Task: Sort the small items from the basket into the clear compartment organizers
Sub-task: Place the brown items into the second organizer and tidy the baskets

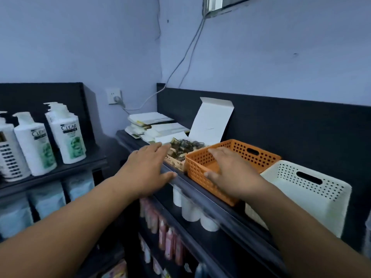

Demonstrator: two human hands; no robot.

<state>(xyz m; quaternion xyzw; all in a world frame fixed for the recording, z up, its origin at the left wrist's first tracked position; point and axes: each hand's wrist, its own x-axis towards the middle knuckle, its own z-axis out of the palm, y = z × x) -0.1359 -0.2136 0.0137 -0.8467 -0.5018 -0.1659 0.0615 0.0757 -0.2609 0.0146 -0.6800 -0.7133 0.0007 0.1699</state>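
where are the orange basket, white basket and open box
orange basket (268, 157) head view, far wall beside handle slot
white basket (313, 199) head view, wall below handle slot
open box (210, 123) head view, raised lid flap

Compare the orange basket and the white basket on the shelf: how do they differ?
The orange basket looks smaller than the white basket. The right hand is spread over the orange basket, while no hand is at the white basket. Both are perforated plastic with a slot handle, side by side on the shelf.
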